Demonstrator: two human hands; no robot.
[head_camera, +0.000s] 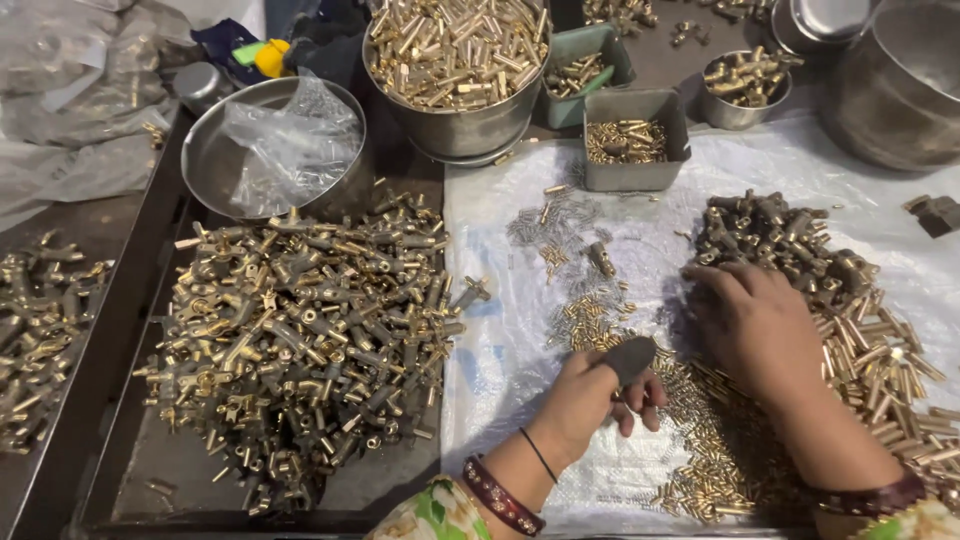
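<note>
My left hand rests low on the white sheet, fingers curled down over small brass pins, a dark cap on its thumb; whether it grips a piece is hidden. My right hand lies palm down, fingers spread on the edge of a heap of dull brass fittings, with brass tubes beside it. Small brass pins and springs are scattered between both hands.
A big pile of assembled brass fittings fills the dark tray at left. Behind stand a steel bowl with plastic bags, a steel pot of brass tubes, two grey bins, a small steel bowl and a large pot.
</note>
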